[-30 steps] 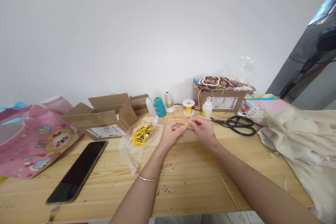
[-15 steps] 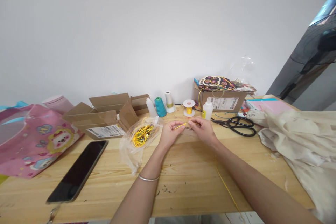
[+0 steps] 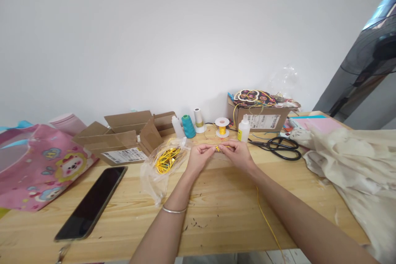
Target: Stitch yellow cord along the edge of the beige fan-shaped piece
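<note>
Counted on the table (image 3: 222, 214): one yellow cord (image 3: 221, 147), one pair of scissors (image 3: 280, 147), one phone (image 3: 91, 202). Held toward the far edge between left hand (image 3: 199, 157) and right hand (image 3: 236, 154), tail trailing off the near edge. Pinched shut on it, both sets of fingers (image 3: 211, 150), tips almost meeting.

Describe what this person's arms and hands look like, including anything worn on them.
The left hand and right hand are bare, with no gloves; no rings can be made out. No sleeves show on either forearm. A thin silver bangle circles the left wrist; the right wrist carries nothing.
</note>
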Tool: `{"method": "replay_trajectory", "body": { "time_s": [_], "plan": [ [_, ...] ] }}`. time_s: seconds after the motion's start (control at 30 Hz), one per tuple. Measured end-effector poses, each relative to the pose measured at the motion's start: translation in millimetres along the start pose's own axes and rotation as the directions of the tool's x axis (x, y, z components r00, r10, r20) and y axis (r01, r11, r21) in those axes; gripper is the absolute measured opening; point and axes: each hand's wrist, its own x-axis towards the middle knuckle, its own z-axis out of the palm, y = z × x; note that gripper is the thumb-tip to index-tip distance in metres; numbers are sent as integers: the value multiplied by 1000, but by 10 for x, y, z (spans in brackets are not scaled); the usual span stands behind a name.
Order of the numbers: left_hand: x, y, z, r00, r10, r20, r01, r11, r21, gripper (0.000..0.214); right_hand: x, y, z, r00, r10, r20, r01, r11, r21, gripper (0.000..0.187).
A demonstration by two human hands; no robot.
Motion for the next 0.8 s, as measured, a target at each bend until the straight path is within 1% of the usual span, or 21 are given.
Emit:
{"method": "replay_trajectory", "body": {
  "time_s": [0.1, 0.3, 0.53, 0.67, 0.8],
  "plan": [
    [18, -28, -1, 1000, 3, -14, -2, 1000, 23, 19, -4, -4, 7, 1000, -11, -20, 10, 1000, -2, 22],
    [25, -38, 10, 999, 17, 29, -18, 999, 32, 21, 1, -33, -1, 998, 12, -61, -11, 1000, 14, 22],
    [10, -27, 17, 997, 79, 27, -79, 997, 12, 22, 5, -79, 9, 988, 150, -42, -144, 982, 122, 23],
    [-2, -11, 12, 996, 52, 72, -49, 998, -42, 24, 13, -81, 8, 981, 189, -32, -182, 970, 162, 24],
    [-26, 31, 12, 994, 18, 106, -11, 998, -65, 24, 9, -65, 13, 983, 185, -19, -179, 969, 168, 25]
  ]
}}
